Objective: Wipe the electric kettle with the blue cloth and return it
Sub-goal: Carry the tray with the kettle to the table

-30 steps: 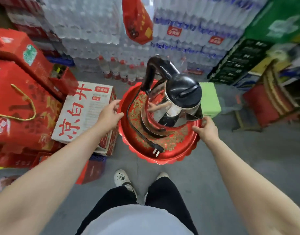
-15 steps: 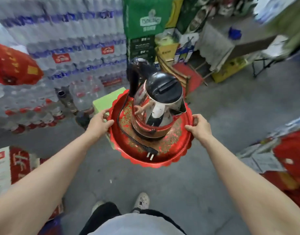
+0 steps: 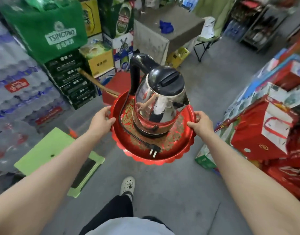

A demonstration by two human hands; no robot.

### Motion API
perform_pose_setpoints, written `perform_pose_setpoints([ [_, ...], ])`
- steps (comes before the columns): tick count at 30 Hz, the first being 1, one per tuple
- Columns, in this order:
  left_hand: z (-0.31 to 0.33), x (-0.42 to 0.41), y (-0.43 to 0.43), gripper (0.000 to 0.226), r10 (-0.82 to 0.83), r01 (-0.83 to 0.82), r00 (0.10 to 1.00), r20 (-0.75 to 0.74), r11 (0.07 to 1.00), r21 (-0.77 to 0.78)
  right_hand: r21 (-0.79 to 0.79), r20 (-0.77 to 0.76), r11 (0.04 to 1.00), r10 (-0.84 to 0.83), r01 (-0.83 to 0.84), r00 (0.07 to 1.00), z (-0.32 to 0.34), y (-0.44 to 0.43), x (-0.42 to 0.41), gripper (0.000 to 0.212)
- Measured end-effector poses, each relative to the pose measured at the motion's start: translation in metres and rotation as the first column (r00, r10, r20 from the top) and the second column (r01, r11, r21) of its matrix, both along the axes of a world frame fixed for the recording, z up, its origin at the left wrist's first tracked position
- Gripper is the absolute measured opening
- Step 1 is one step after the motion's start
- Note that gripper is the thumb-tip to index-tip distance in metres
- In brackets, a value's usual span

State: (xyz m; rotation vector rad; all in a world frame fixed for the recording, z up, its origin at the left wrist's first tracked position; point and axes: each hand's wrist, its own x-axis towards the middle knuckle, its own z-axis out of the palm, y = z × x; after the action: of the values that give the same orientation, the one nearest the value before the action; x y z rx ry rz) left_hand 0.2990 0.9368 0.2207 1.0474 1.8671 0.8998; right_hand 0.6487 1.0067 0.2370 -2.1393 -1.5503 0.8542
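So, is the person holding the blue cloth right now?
No: the blue cloth lies on the table ahead, while the left hand and right hand grip the rim of the red tray.

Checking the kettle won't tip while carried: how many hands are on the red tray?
2. The left hand holds the left rim of the red tray, the right hand its right rim, with the kettle standing between them.
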Motion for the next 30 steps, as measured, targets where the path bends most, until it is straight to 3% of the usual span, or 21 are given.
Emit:
perform_pose_setpoints([
  [11, 0.011, 0.095, 0.272, 0.051, -0.224, 0.223, 0.972, -0.068, 0.975, -0.02, 0.046, -0.017, 0.974, -0.222, 0.222, 0.975, -0.002, 0.189, 0.102, 0.041],
  [22, 0.014, 0.204, 0.524, 0.047, -0.213, 0.211, 0.974, -0.082, 0.977, -0.034, 0.045, -0.066, 0.98, -0.191, 0.194, 0.979, -0.001, 0.451, 0.217, 0.041],
  [30, 0.002, 0.257, 0.715, 0.048, -0.185, 0.185, 0.983, -0.012, 0.982, -0.05, 0.044, -0.086, 0.984, -0.169, 0.173, 0.982, -0.006, 0.648, 0.269, 0.037],
])
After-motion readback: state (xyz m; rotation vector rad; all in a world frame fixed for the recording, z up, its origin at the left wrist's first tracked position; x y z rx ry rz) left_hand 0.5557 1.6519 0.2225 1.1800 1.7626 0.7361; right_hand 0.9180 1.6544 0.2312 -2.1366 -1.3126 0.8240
